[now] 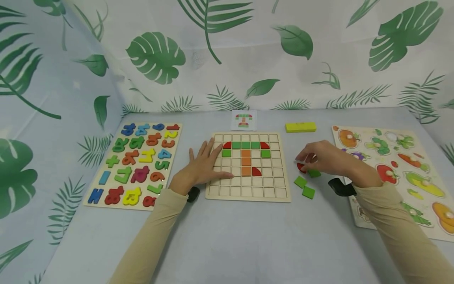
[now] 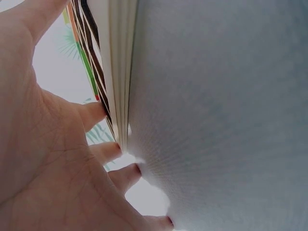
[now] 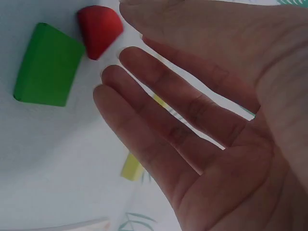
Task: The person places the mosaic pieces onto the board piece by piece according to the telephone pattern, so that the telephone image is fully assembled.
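Observation:
A wooden grid board (image 1: 269, 192) lies in the middle of the table, bearing red quarter-round, green and orange square pieces laid in a T-like figure. My left hand (image 1: 203, 165) rests spread at its left side, thumb and fingers over the left edge; the left wrist view shows the fingertips along the board's edge. To the right of the board, my right hand (image 1: 324, 157) reaches down over a red quarter-round piece (image 3: 100, 30). In the right wrist view its fingers are loosely extended, the thumb tip close beside that piece. A green square piece (image 3: 49, 66) lies next to the red one.
Two green squares (image 1: 300, 182) lie nearer me. Behind the board stand a pattern card (image 1: 244, 120) and a yellow block (image 1: 300, 127). A number puzzle board (image 1: 103, 163) is at the left, a vegetable puzzle board (image 1: 372, 134) at the right, partly under my right arm.

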Demonstrator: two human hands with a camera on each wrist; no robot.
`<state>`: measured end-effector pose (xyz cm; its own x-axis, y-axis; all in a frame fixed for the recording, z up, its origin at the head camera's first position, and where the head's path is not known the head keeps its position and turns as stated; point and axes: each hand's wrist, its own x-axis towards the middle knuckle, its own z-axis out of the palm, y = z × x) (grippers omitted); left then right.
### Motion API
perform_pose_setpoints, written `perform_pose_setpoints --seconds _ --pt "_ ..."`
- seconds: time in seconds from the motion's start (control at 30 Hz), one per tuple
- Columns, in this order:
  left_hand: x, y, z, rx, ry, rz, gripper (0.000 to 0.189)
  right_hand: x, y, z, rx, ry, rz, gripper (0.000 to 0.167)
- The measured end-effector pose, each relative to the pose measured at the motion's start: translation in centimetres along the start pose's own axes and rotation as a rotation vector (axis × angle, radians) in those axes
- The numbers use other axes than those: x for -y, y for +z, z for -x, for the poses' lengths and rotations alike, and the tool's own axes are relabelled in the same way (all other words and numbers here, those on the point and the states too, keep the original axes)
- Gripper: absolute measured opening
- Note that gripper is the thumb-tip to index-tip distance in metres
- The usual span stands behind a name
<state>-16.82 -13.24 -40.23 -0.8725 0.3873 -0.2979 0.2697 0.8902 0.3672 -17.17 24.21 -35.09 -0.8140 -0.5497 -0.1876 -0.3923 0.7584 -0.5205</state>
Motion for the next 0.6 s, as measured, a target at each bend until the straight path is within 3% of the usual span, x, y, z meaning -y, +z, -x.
perform_pose_setpoints --seconds 0.6 --pt "0.04 -0.02 -0.17 0.002 0.001 0.009 0.108 -0.85 0.57 -0.42 0.001 -0.022 -0.024 0.024"
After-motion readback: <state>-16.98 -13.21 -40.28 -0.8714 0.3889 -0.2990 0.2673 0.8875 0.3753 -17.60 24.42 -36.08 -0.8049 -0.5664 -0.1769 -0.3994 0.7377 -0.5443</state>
